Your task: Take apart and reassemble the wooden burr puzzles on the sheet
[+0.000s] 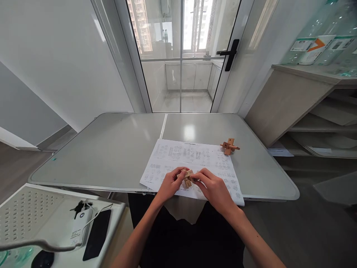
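Note:
A small wooden interlocking puzzle [187,178] sits between both of my hands, just above the near edge of a printed instruction sheet [192,156]. My left hand [169,184] pinches its left side with curled fingers. My right hand [212,187] grips its right side, fingers closed round a wooden piece. A second wooden puzzle [230,146], cross-shaped, rests on the grey folding table [111,149] at the sheet's far right corner, apart from both hands.
A white perforated side table [30,208] at lower left carries a power bank with cable [79,226], a black phone [97,234] and keys. A wooden shelf unit [301,96] stands to the right. A glass door [181,56] is behind the table.

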Available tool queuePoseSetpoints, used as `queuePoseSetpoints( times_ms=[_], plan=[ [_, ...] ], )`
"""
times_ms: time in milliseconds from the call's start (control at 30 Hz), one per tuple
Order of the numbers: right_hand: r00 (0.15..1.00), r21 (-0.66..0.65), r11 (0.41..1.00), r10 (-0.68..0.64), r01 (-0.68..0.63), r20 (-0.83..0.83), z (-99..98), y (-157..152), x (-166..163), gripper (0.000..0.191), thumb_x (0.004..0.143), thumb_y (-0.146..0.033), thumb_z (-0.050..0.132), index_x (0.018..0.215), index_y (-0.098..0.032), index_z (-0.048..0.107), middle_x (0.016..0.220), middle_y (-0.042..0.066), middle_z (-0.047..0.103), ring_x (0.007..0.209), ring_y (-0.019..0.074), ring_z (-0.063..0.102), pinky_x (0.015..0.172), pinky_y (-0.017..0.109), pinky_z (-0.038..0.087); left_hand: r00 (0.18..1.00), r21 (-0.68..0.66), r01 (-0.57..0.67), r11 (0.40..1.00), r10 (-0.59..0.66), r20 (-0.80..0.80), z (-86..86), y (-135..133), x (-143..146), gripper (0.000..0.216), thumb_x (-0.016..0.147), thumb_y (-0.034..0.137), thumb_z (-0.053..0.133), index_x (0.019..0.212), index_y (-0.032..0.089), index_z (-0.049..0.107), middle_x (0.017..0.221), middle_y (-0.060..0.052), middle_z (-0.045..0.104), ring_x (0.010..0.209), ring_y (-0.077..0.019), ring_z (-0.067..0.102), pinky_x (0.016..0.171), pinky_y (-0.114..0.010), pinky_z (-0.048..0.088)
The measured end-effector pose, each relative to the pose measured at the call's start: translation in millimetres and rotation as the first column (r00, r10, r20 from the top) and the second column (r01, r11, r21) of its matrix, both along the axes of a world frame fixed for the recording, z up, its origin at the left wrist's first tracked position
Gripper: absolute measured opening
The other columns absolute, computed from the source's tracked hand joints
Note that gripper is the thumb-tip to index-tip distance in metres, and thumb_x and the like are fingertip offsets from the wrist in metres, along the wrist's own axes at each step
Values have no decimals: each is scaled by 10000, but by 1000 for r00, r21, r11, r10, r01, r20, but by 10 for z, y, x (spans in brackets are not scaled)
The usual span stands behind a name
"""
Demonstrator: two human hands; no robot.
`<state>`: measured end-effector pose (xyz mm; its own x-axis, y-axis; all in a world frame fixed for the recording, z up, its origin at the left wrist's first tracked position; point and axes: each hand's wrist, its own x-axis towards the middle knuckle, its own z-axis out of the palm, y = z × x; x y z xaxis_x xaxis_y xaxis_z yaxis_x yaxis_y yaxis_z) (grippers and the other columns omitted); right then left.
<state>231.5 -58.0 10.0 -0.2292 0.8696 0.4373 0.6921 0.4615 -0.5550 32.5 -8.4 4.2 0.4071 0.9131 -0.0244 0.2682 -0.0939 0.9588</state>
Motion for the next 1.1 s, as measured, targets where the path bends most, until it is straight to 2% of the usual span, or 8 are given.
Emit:
queuePoseSetpoints(
  times_ms=[200,467,700,900,1100],
  plan=[
    [999,-67,997,32,-33,-17,5,0,0,230,1086,-245,462,1139,-277,683,988,39,662,759,179,697,700,315,592,1000,38,-3,999,4,-24,-7,5,14,437,1019,542,491,1171,201,719,647,23,588,560,-137,455,572,-257,363],
    [999,-65,997,31,-33,-30,-15,5,-17,266,1096,-268,419,1163,-279,677,1008,52,656,791,199,710,725,348,622,999,59,-36,998,37,-19,-18,10,26,462,1011,549,491,1163,188,737,663,-2,648,621,-166,549,583,-259,396],
    [997,-85,994,57,-62,-52,64,15,13,247,1091,-257,439,1145,-270,680,1016,52,655,812,201,713,733,350,619,996,123,-59,991,67,-57,3,5,59,406,1019,515,492,1105,210,746,920,-34,746,722,-169,591,656,-264,426],
    [998,-82,996,39,-43,-45,60,31,-11,252,1088,-262,440,1133,-265,687,996,55,650,767,201,695,703,355,612,998,77,-34,996,39,-57,9,16,46,435,1015,538,490,1131,203,742,789,-21,709,655,-163,562,593,-258,389],
    [994,-101,992,62,-72,-94,58,52,15,219,1063,-251,497,1115,-281,707,986,47,658,786,207,707,749,367,629,997,96,-38,995,45,-65,-3,25,51,437,1007,539,495,1096,203,760,866,-39,742,689,-176,571,621,-266,394]
  ],
)
